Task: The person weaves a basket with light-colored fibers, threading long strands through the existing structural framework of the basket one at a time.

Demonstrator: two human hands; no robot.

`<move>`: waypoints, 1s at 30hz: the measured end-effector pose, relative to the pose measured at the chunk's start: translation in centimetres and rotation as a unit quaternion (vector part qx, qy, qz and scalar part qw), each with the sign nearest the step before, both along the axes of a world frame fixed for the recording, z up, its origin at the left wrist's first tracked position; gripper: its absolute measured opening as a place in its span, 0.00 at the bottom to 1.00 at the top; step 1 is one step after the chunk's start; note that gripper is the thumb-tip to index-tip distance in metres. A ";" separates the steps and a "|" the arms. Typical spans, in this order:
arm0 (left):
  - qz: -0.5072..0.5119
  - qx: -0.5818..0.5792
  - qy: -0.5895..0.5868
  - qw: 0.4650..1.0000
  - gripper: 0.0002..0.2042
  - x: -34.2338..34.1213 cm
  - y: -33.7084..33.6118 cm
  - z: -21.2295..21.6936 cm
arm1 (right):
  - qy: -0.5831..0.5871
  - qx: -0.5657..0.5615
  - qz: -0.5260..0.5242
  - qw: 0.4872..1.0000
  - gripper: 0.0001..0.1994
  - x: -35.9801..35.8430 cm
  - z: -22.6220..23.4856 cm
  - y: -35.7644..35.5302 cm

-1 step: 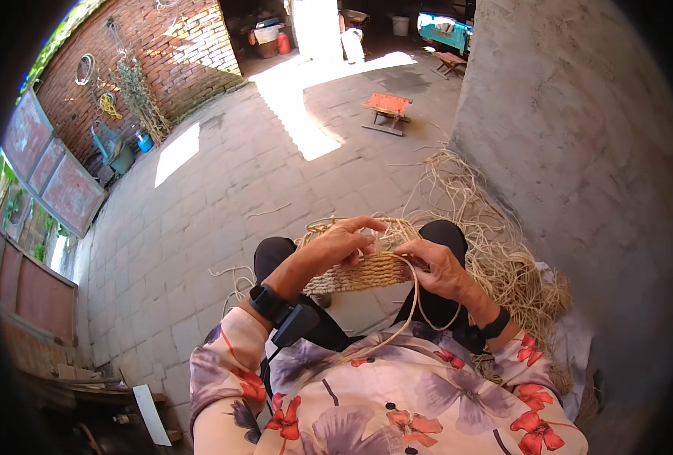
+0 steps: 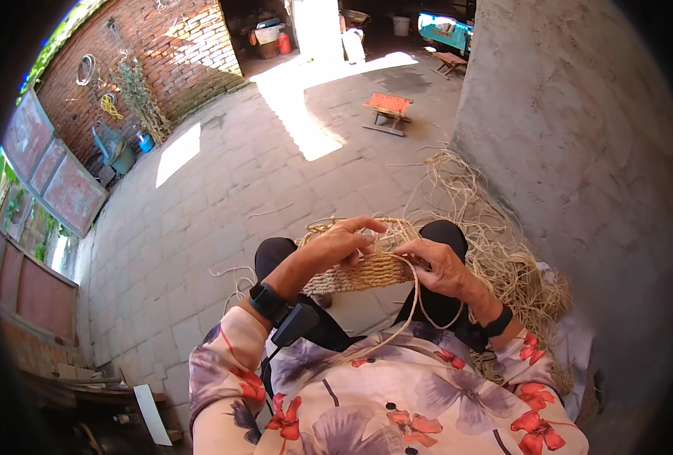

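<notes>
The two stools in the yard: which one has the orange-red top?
The nearer stool, standing alone on the shaded paving beside the sunlit patch. The other stool, farther back by the turquoise object, has a plain wooden top.

One head-worn fisheye camera looks steeply down, close above the woven straw mat (image 2: pixel 359 265) on the lap, paved yard stretching beyond.

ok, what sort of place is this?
Likely a home courtyard used for straw weaving: stone-paved floor, brick wall, loose straw pile by a concrete wall, and a woven straw piece in both hands.
</notes>
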State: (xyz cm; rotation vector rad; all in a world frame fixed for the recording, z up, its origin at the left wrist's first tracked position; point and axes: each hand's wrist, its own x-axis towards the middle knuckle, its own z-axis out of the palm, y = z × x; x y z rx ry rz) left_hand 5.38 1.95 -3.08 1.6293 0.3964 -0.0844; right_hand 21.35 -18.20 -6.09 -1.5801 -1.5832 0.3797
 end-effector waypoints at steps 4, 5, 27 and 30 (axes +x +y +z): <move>-0.039 -0.026 0.013 0.999 0.20 0.3 1.3 -1.1 | 0.007 -0.060 0.064 0.996 0.12 1.5 0.7 0.5; -0.047 -0.039 0.034 0.998 0.20 0.6 1.5 -1.0 | 0.006 -0.058 0.064 0.996 0.12 1.6 0.9 0.7; -0.092 -0.111 0.079 0.986 0.22 2.4 2.0 -1.2 | -0.327 0.031 0.120 0.937 0.05 -1.5 2.8 5.7; -0.115 -0.100 0.038 0.988 0.21 2.5 2.5 -2.7 | -0.355 0.027 0.145 0.923 0.05 -1.8 3.2 5.8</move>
